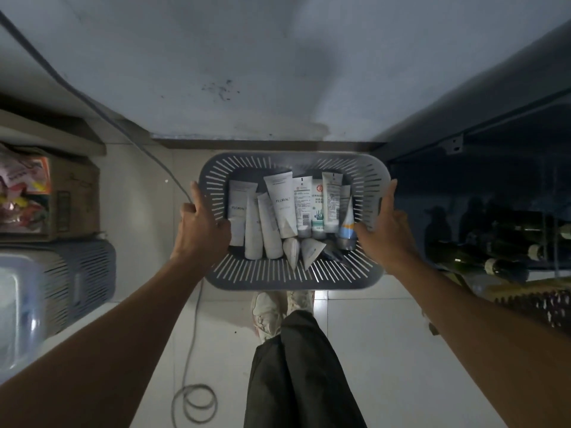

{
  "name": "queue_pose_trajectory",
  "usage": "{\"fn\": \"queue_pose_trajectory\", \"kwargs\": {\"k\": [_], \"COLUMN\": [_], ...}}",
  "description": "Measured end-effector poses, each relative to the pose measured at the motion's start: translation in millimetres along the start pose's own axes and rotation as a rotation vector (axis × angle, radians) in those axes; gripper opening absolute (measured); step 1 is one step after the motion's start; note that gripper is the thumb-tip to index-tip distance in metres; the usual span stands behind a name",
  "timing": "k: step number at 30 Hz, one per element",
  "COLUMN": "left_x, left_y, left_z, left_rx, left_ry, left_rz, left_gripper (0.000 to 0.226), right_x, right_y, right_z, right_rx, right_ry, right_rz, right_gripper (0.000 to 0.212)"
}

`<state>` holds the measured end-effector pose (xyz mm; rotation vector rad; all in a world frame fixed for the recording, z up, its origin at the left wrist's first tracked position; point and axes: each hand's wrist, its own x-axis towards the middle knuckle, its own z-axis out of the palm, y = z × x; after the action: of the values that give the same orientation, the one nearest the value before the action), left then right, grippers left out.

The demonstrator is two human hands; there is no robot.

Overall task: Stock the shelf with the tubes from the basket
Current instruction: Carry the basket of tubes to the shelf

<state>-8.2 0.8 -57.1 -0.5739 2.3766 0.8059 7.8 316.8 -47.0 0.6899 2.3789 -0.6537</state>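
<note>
Above the floor, at the middle of the view: a grey slotted basket (293, 278) is carried level between 2 hands, over the person's shoes.
Left hand (202, 228): grip pressed onto the basket's left rim, thumb inside the wall, fingers outside; this steadies one end.
Right hand (384, 225): grip clamped likewise on the right rim; opposed holds keep the load from tipping.
Tubes (282, 208): all lie inside the basket, roughly side by side, caps mostly toward the person; none is in hand.
Shelf (482, 193): dark unit at right, bottles (494, 264) lying on it; probably the destination.
Step, as judged: transport; stocking not yet begun.
Surroundings: cardboard box (71, 196), second basket (83, 273) at left; cable (191, 393) coiled on the floor.
</note>
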Motion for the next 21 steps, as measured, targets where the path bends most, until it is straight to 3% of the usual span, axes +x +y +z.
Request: {"fn": "queue_pose_trajectory", "kwargs": {"k": [12,21], "left_x": [-150,-271], "left_y": [98,138], "left_z": [-127,-177], "left_rx": [0.192,0.318], "left_ry": [0.149,0.19], "left_rz": [0.288,0.515], "left_gripper": [0.077,0.07], "right_x": [-172,-303], "right_y": [-9,42], "right_z": [-133,-200], "right_rx": [-0.099,-0.178], "right_ry": [0.238,0.454], "right_rz": [-0.066,-0.039], "right_gripper": [0.095,0.088]}}
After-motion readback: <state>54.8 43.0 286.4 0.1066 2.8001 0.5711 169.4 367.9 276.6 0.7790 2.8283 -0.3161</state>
